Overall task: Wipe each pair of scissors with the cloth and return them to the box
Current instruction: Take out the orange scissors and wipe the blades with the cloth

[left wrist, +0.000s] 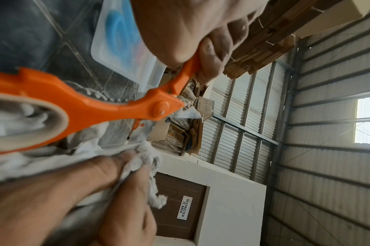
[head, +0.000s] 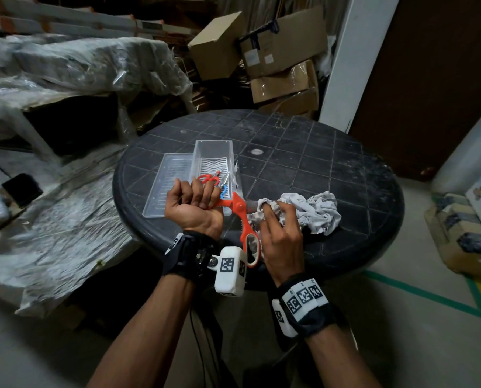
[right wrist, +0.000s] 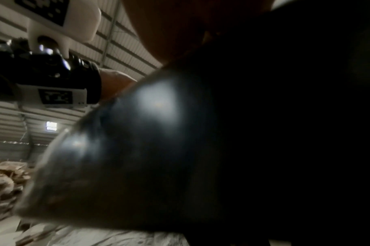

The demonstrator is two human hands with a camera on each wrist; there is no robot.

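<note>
A round black plastic table is bearing a clear rectangular plastic box holding smaller scissors. The right hand is bunching a crumpled grey cloth around the blades of large orange-handled scissors, opened wide above the table; the left hand is gripping one handle.

A round, dark table with a moulded grid of squares and diagonal lines on its top carries everything; its surface is dusty and scuffed, with a small pale disc at the centre. On it stands a clear plastic box – open, with scissors inside – and just beside it, on the left, the clear lid lies flat. To the right of the box a crumpled grey-white cloth rests on the tabletop, near the table's right edge.
</note>
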